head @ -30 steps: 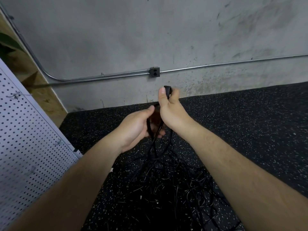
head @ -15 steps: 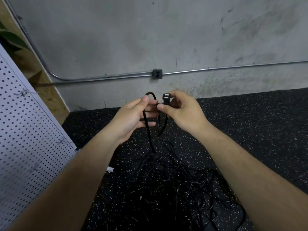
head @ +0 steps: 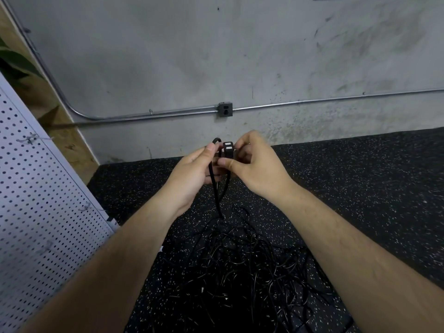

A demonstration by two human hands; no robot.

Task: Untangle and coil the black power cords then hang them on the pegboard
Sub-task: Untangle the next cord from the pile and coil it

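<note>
A tangle of black power cords (head: 242,270) lies on the speckled black floor below my arms. From it one cord (head: 217,200) rises to my hands, held at chest height before the wall. My left hand (head: 192,179) holds a bend of that cord between thumb and fingers, the loop sticking up above the thumb. My right hand (head: 257,164) pinches the cord's black plug end (head: 228,149) between thumb and fingers, right beside the left hand. The white pegboard (head: 40,212) with small wire hooks leans at the left.
A concrete wall stands ahead with a metal conduit (head: 149,114) and an outlet box (head: 225,109). Plywood (head: 69,140) shows behind the pegboard. Black speckled rubber flooring (head: 372,183) stretches out to the right.
My right hand has turned and lowered the plug from upright above the left hand to beside it. The left hand has risen and now holds a cord loop up.
</note>
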